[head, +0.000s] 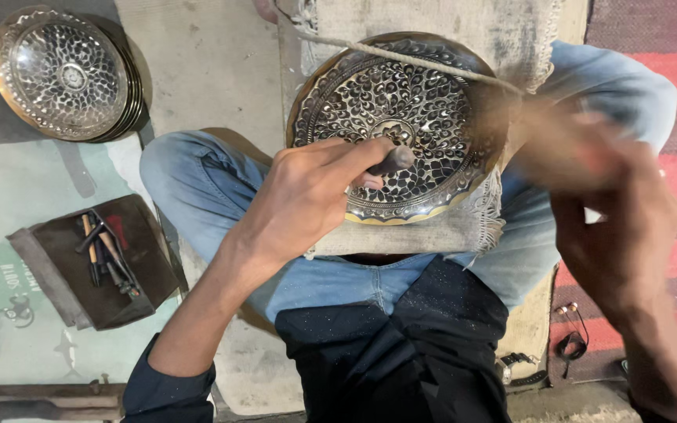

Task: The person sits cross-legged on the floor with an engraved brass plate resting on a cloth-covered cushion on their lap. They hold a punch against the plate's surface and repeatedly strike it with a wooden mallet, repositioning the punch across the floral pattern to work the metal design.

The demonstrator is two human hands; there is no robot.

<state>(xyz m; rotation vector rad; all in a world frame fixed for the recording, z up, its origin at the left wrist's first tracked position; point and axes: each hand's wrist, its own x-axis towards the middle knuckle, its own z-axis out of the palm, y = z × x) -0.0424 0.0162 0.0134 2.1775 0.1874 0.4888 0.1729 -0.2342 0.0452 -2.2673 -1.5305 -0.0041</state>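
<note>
a round, engraved brass plate [401,125] with a dense black-and-silver leaf pattern lies on a frayed beige cloth pad [464,227] across the person's lap, on legs in blue jeans [197,188]. a pale cord [425,61] runs slantwise over the plate's upper part. the left hand [307,192] is clamped around a short dark metal punch [393,160], whose tip meets the plate just below its centre; the fingers curl tight about the shaft. the right hand [613,211] is raised over the plate's right rim and blurred by motion; its fingers look curled together, but what they grip cannot be told through the blur.

outward on the floor, beside the left knee, a dark brown leather pouch [99,262] lies open with a bundle of small metal and wooden-handled tools [107,254] resting on it. toward the floor's upper left corner sits a stack of similar round engraved brass plates [64,72], the top one showing the same leaf work. a red and dark striped mat [667,94] covers the floor along the right edge, and a small black cord with metal ends [570,337] lies near the right knee. the person wears a dark blue shirt [401,352].
</note>
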